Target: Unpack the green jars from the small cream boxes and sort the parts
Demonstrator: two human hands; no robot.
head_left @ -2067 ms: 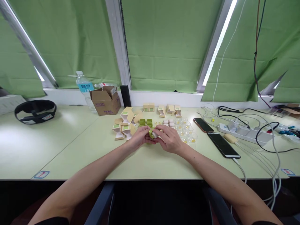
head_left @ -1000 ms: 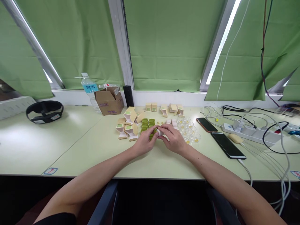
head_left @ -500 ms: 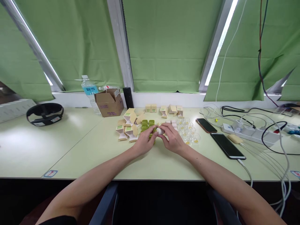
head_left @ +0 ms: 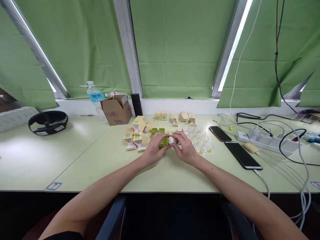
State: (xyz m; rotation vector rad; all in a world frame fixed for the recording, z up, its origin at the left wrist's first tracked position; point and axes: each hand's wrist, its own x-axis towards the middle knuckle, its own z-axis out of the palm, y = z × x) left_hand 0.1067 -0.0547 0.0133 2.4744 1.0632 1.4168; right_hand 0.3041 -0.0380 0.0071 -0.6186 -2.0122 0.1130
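Note:
My left hand point(head_left: 155, 147) is closed around a small green cup point(head_left: 166, 142) above the middle of the table. My right hand point(head_left: 185, 146) pinches a white rounded piece point(head_left: 172, 140) against the cup's right side. Both hands meet there, and the fingers cover parts of the two pieces. Behind my left hand stand several square green cups point(head_left: 161, 130), partly hidden. Just right of my right hand, clear plastic cups point(head_left: 200, 137) with yellow bits in them sit in a cluster. Small pink pieces point(head_left: 185, 130) lie beyond my right fingers.
Open cream cartons point(head_left: 140, 140) are heaped left of my hands, and more small cartons point(head_left: 184, 116) stand farther back. A cardboard box point(head_left: 116, 111), a water bottle point(head_left: 96, 96) and a black cylinder point(head_left: 136, 104) line the back. Phones point(head_left: 243, 155), a power strip point(head_left: 270, 143) and cables are at right.
The green cup now shows more between my hands, with the white piece turned toward its right side. Both hands stay in nearly the same place.

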